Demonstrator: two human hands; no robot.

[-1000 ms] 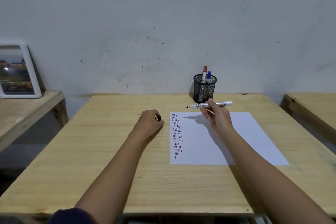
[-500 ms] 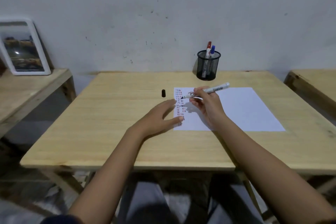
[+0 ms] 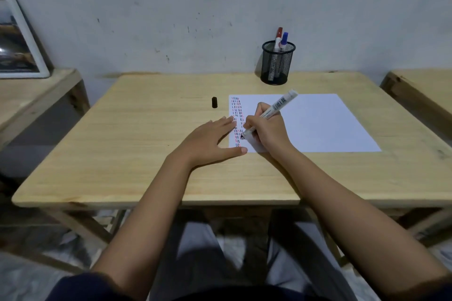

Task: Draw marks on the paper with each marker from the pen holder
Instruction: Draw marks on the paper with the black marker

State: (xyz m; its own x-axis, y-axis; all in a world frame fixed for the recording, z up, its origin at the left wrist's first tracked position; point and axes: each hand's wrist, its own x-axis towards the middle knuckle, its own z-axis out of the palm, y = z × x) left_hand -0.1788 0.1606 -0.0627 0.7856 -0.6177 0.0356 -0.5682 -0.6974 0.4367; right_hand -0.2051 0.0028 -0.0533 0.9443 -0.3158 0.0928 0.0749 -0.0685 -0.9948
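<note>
Head view. The right hand [image 3: 267, 131] pinches a white-barrelled black marker [image 3: 270, 112] in a writing grip, fingers curled around the lower barrel; the marker slants up and to the right, and its dark tip touches the white sheet of paper [image 3: 313, 124] near the sheet's left edge. Columns of short red, blue and black dashes [image 3: 237, 120] run down that left margin, just beside the tip. The left hand [image 3: 210, 140] lies flat and spread, palm down, on the light wooden table [image 3: 137, 149], with its fingertips reaching the paper's left edge and its thumb extended along the near edge. A small black marker cap [image 3: 214, 102] stands alone on the table, left of the paper's far corner and apart from both hands. The black wire-mesh pen holder [image 3: 278, 63] stands at the table's far edge against the grey wall, beyond the paper; it contains a red-capped marker [image 3: 278, 38] and a blue-capped marker [image 3: 284, 40], both upright. A white-framed picture [image 3: 17, 39] leans on a side table at left.
</note>
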